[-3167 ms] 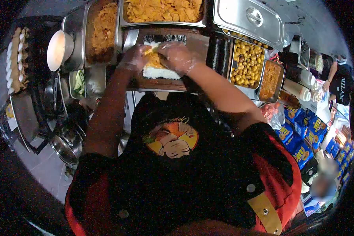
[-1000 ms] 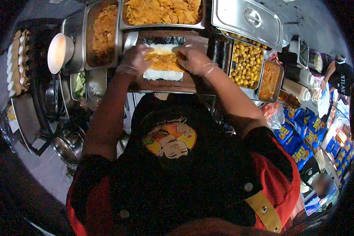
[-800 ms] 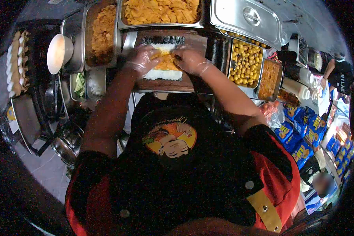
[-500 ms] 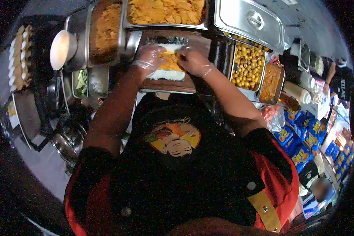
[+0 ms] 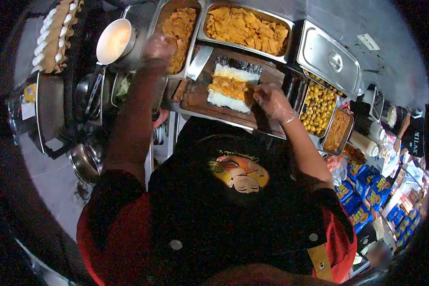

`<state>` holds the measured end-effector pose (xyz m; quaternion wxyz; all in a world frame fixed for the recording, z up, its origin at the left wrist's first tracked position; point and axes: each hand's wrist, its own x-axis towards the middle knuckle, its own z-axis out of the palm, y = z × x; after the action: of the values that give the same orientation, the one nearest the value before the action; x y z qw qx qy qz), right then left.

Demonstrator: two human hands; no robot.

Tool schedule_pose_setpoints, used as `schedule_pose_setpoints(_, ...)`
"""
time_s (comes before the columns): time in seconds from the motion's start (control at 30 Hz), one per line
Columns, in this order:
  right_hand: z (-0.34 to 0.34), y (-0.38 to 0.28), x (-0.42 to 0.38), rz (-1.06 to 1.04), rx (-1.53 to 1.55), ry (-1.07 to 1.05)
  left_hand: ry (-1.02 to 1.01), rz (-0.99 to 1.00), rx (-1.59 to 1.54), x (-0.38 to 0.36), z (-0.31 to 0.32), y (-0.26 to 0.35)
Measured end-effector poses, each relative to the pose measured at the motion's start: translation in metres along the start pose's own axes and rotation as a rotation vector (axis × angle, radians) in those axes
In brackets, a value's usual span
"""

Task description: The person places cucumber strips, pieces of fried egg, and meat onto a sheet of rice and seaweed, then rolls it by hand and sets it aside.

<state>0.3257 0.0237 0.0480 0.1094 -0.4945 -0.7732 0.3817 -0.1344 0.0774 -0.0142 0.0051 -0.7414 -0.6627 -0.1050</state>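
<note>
A sheet of dark seaweed (image 5: 238,63) covered with white rice (image 5: 229,102) lies on a brown cutting board (image 5: 195,97). Across the rice runs a band of orange-brown filling (image 5: 231,87). My right hand (image 5: 273,101), in a clear glove, is at the right end of the filling, its fingers bent together; what they hold, if anything, is hidden. My left hand (image 5: 158,49), blurred by motion, is over the left edge of the tray of shredded brown filling (image 5: 180,31). A wide-bladed knife (image 5: 199,62) rests at the board's left side.
Behind the board is a tray of orange slices (image 5: 245,29). To the right stand a metal lid (image 5: 335,61), a tray of small round yellow items (image 5: 318,107) and a sauce tray (image 5: 337,132). A white pan (image 5: 115,41) and egg cartons (image 5: 56,38) are at left.
The view has shifted, so the board appears further right and tilted. My left hand has left the filling and moved to the brown filling tray. My right hand has moved to the filling's right end.
</note>
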Motion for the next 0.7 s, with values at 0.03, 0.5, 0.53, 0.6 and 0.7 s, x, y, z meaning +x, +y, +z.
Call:
schedule_pose_setpoints(0.03, 0.002, -0.003, -0.002, 0.036, 0.019, 0.013, -0.035, -0.029, -0.038, 0.013, -0.006, -0.003)
schedule_pose_setpoints(0.5, 0.016, -0.057, -0.077, 0.424, -0.059, 0.254, -0.360, -0.214, -0.174, 0.096, -0.024, 0.001)
schedule_pose_setpoints(0.53, 0.023, -0.047, -0.085, 0.464, -0.007, 0.269, -0.335, -0.206, -0.153, 0.096, -0.025, -0.002)
schedule_pose_setpoints(0.6, 0.036, -0.034, -0.100, 0.441, -0.053, 0.301, -0.356, -0.242, -0.249, 0.093, -0.045, -0.001)
schedule_pose_setpoints(0.7, 0.032, -0.046, -0.106, 0.524, -0.010, 0.228, -0.175, -0.257, -0.380, 0.084, -0.065, -0.006)
